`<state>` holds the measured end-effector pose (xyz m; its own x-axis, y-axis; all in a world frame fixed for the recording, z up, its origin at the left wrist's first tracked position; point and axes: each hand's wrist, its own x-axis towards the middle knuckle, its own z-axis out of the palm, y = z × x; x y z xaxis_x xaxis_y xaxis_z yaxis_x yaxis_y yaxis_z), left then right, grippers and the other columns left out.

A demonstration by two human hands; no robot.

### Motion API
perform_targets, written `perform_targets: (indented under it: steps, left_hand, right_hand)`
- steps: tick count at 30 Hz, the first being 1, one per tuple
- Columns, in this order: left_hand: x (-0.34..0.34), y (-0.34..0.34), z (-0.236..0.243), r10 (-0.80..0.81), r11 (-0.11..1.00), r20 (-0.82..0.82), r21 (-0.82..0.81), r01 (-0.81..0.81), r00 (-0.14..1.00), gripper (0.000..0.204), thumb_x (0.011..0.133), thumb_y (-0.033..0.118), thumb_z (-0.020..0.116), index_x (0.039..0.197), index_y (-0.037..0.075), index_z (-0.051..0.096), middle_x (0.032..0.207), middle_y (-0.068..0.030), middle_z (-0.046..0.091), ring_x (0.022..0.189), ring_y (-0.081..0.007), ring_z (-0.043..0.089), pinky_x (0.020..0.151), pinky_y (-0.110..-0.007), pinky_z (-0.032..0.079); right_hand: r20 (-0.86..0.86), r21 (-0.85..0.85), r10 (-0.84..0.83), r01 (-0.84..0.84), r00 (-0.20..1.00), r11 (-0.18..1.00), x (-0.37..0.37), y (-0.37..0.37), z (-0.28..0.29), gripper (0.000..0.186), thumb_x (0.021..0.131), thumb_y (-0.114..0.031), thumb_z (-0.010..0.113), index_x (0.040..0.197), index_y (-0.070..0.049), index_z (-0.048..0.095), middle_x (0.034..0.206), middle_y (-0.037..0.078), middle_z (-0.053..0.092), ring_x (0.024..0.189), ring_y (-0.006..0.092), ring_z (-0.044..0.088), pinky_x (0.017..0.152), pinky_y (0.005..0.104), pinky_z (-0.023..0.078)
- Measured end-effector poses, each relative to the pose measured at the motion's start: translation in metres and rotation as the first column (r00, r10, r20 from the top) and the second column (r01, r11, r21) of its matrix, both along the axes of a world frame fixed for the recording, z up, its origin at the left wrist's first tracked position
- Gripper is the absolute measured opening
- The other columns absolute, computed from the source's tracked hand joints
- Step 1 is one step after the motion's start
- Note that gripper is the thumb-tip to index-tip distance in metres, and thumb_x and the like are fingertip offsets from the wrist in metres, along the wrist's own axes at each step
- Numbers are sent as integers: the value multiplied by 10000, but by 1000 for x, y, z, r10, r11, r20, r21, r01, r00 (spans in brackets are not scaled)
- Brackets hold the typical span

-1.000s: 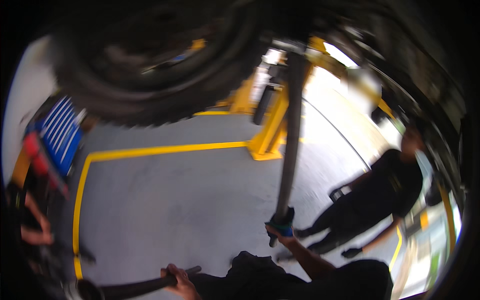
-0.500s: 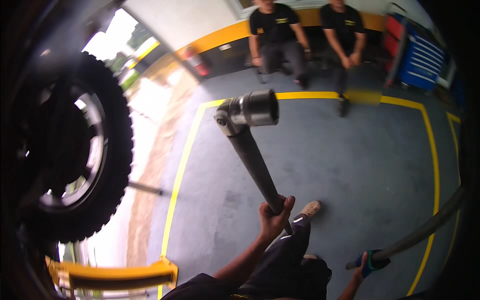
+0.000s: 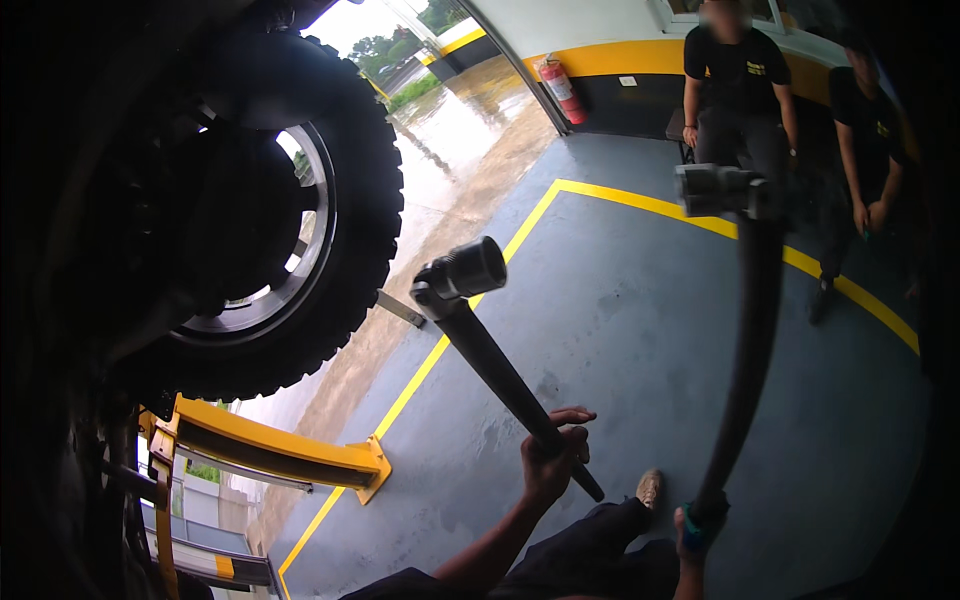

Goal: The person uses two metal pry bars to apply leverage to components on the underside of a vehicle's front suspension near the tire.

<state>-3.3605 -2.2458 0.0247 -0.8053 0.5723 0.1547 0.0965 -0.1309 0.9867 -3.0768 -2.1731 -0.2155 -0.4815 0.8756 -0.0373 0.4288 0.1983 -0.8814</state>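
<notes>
My left hand (image 3: 550, 457) grips a long dark bar (image 3: 500, 375) low on its shaft, its index finger stretched out and the others wrapped round. A jointed socket head (image 3: 470, 267) tops that bar, near the lower right of the raised wheel (image 3: 365, 225) with its knobby black tyre. My right hand (image 3: 698, 530), in a blue-green glove, holds the lower end of a second dark bar (image 3: 750, 330), raised upright and slightly blurred, with a similar socket head (image 3: 720, 190) at its top. The wheel's hub is in deep shadow.
A yellow lift arm and foot (image 3: 285, 445) stand below the wheel. Two people in black, one (image 3: 735, 110) and another (image 3: 865, 130), are by the back wall near a red fire extinguisher (image 3: 562, 92). A yellow floor line (image 3: 650, 205) crosses behind the bars; a wet driveway (image 3: 450, 130) lies outside.
The view has swung round to the wheel and doorway. The bar in my right hand has risen from low at the right to upright beside the bar in my left hand.
</notes>
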Motion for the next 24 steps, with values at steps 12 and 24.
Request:
perform_targets:
  steps: [12, 24]
  left_hand:
    - [0, 125, 5, -34, 974, -18, 223, 37, 999, 509, 1034, 184, 611, 1487, 87, 399, 1389, -321, 568, 1270, -441, 601, 1076, -568, 487]
    - [27, 221, 41, 278, 923, 149, 231, -307, 949, 693, 1037, 103, 591, 1616, 82, 209, 1379, -277, 592, 1150, -329, 683, 894, -456, 626]
  right_hand:
    - [-670, -579, -15, -510, 742, 636, -131, 147, 80, 248, 795, -160, 824, 801, -29, 614, 714, 41, 651, 687, 109, 662, 616, 323, 519]
    - [-489, -129, 678, -814, 548, 566, -139, 261, 51, 246, 821, -67, 792, 934, -47, 574, 825, -15, 586, 735, 97, 589, 696, 286, 532]
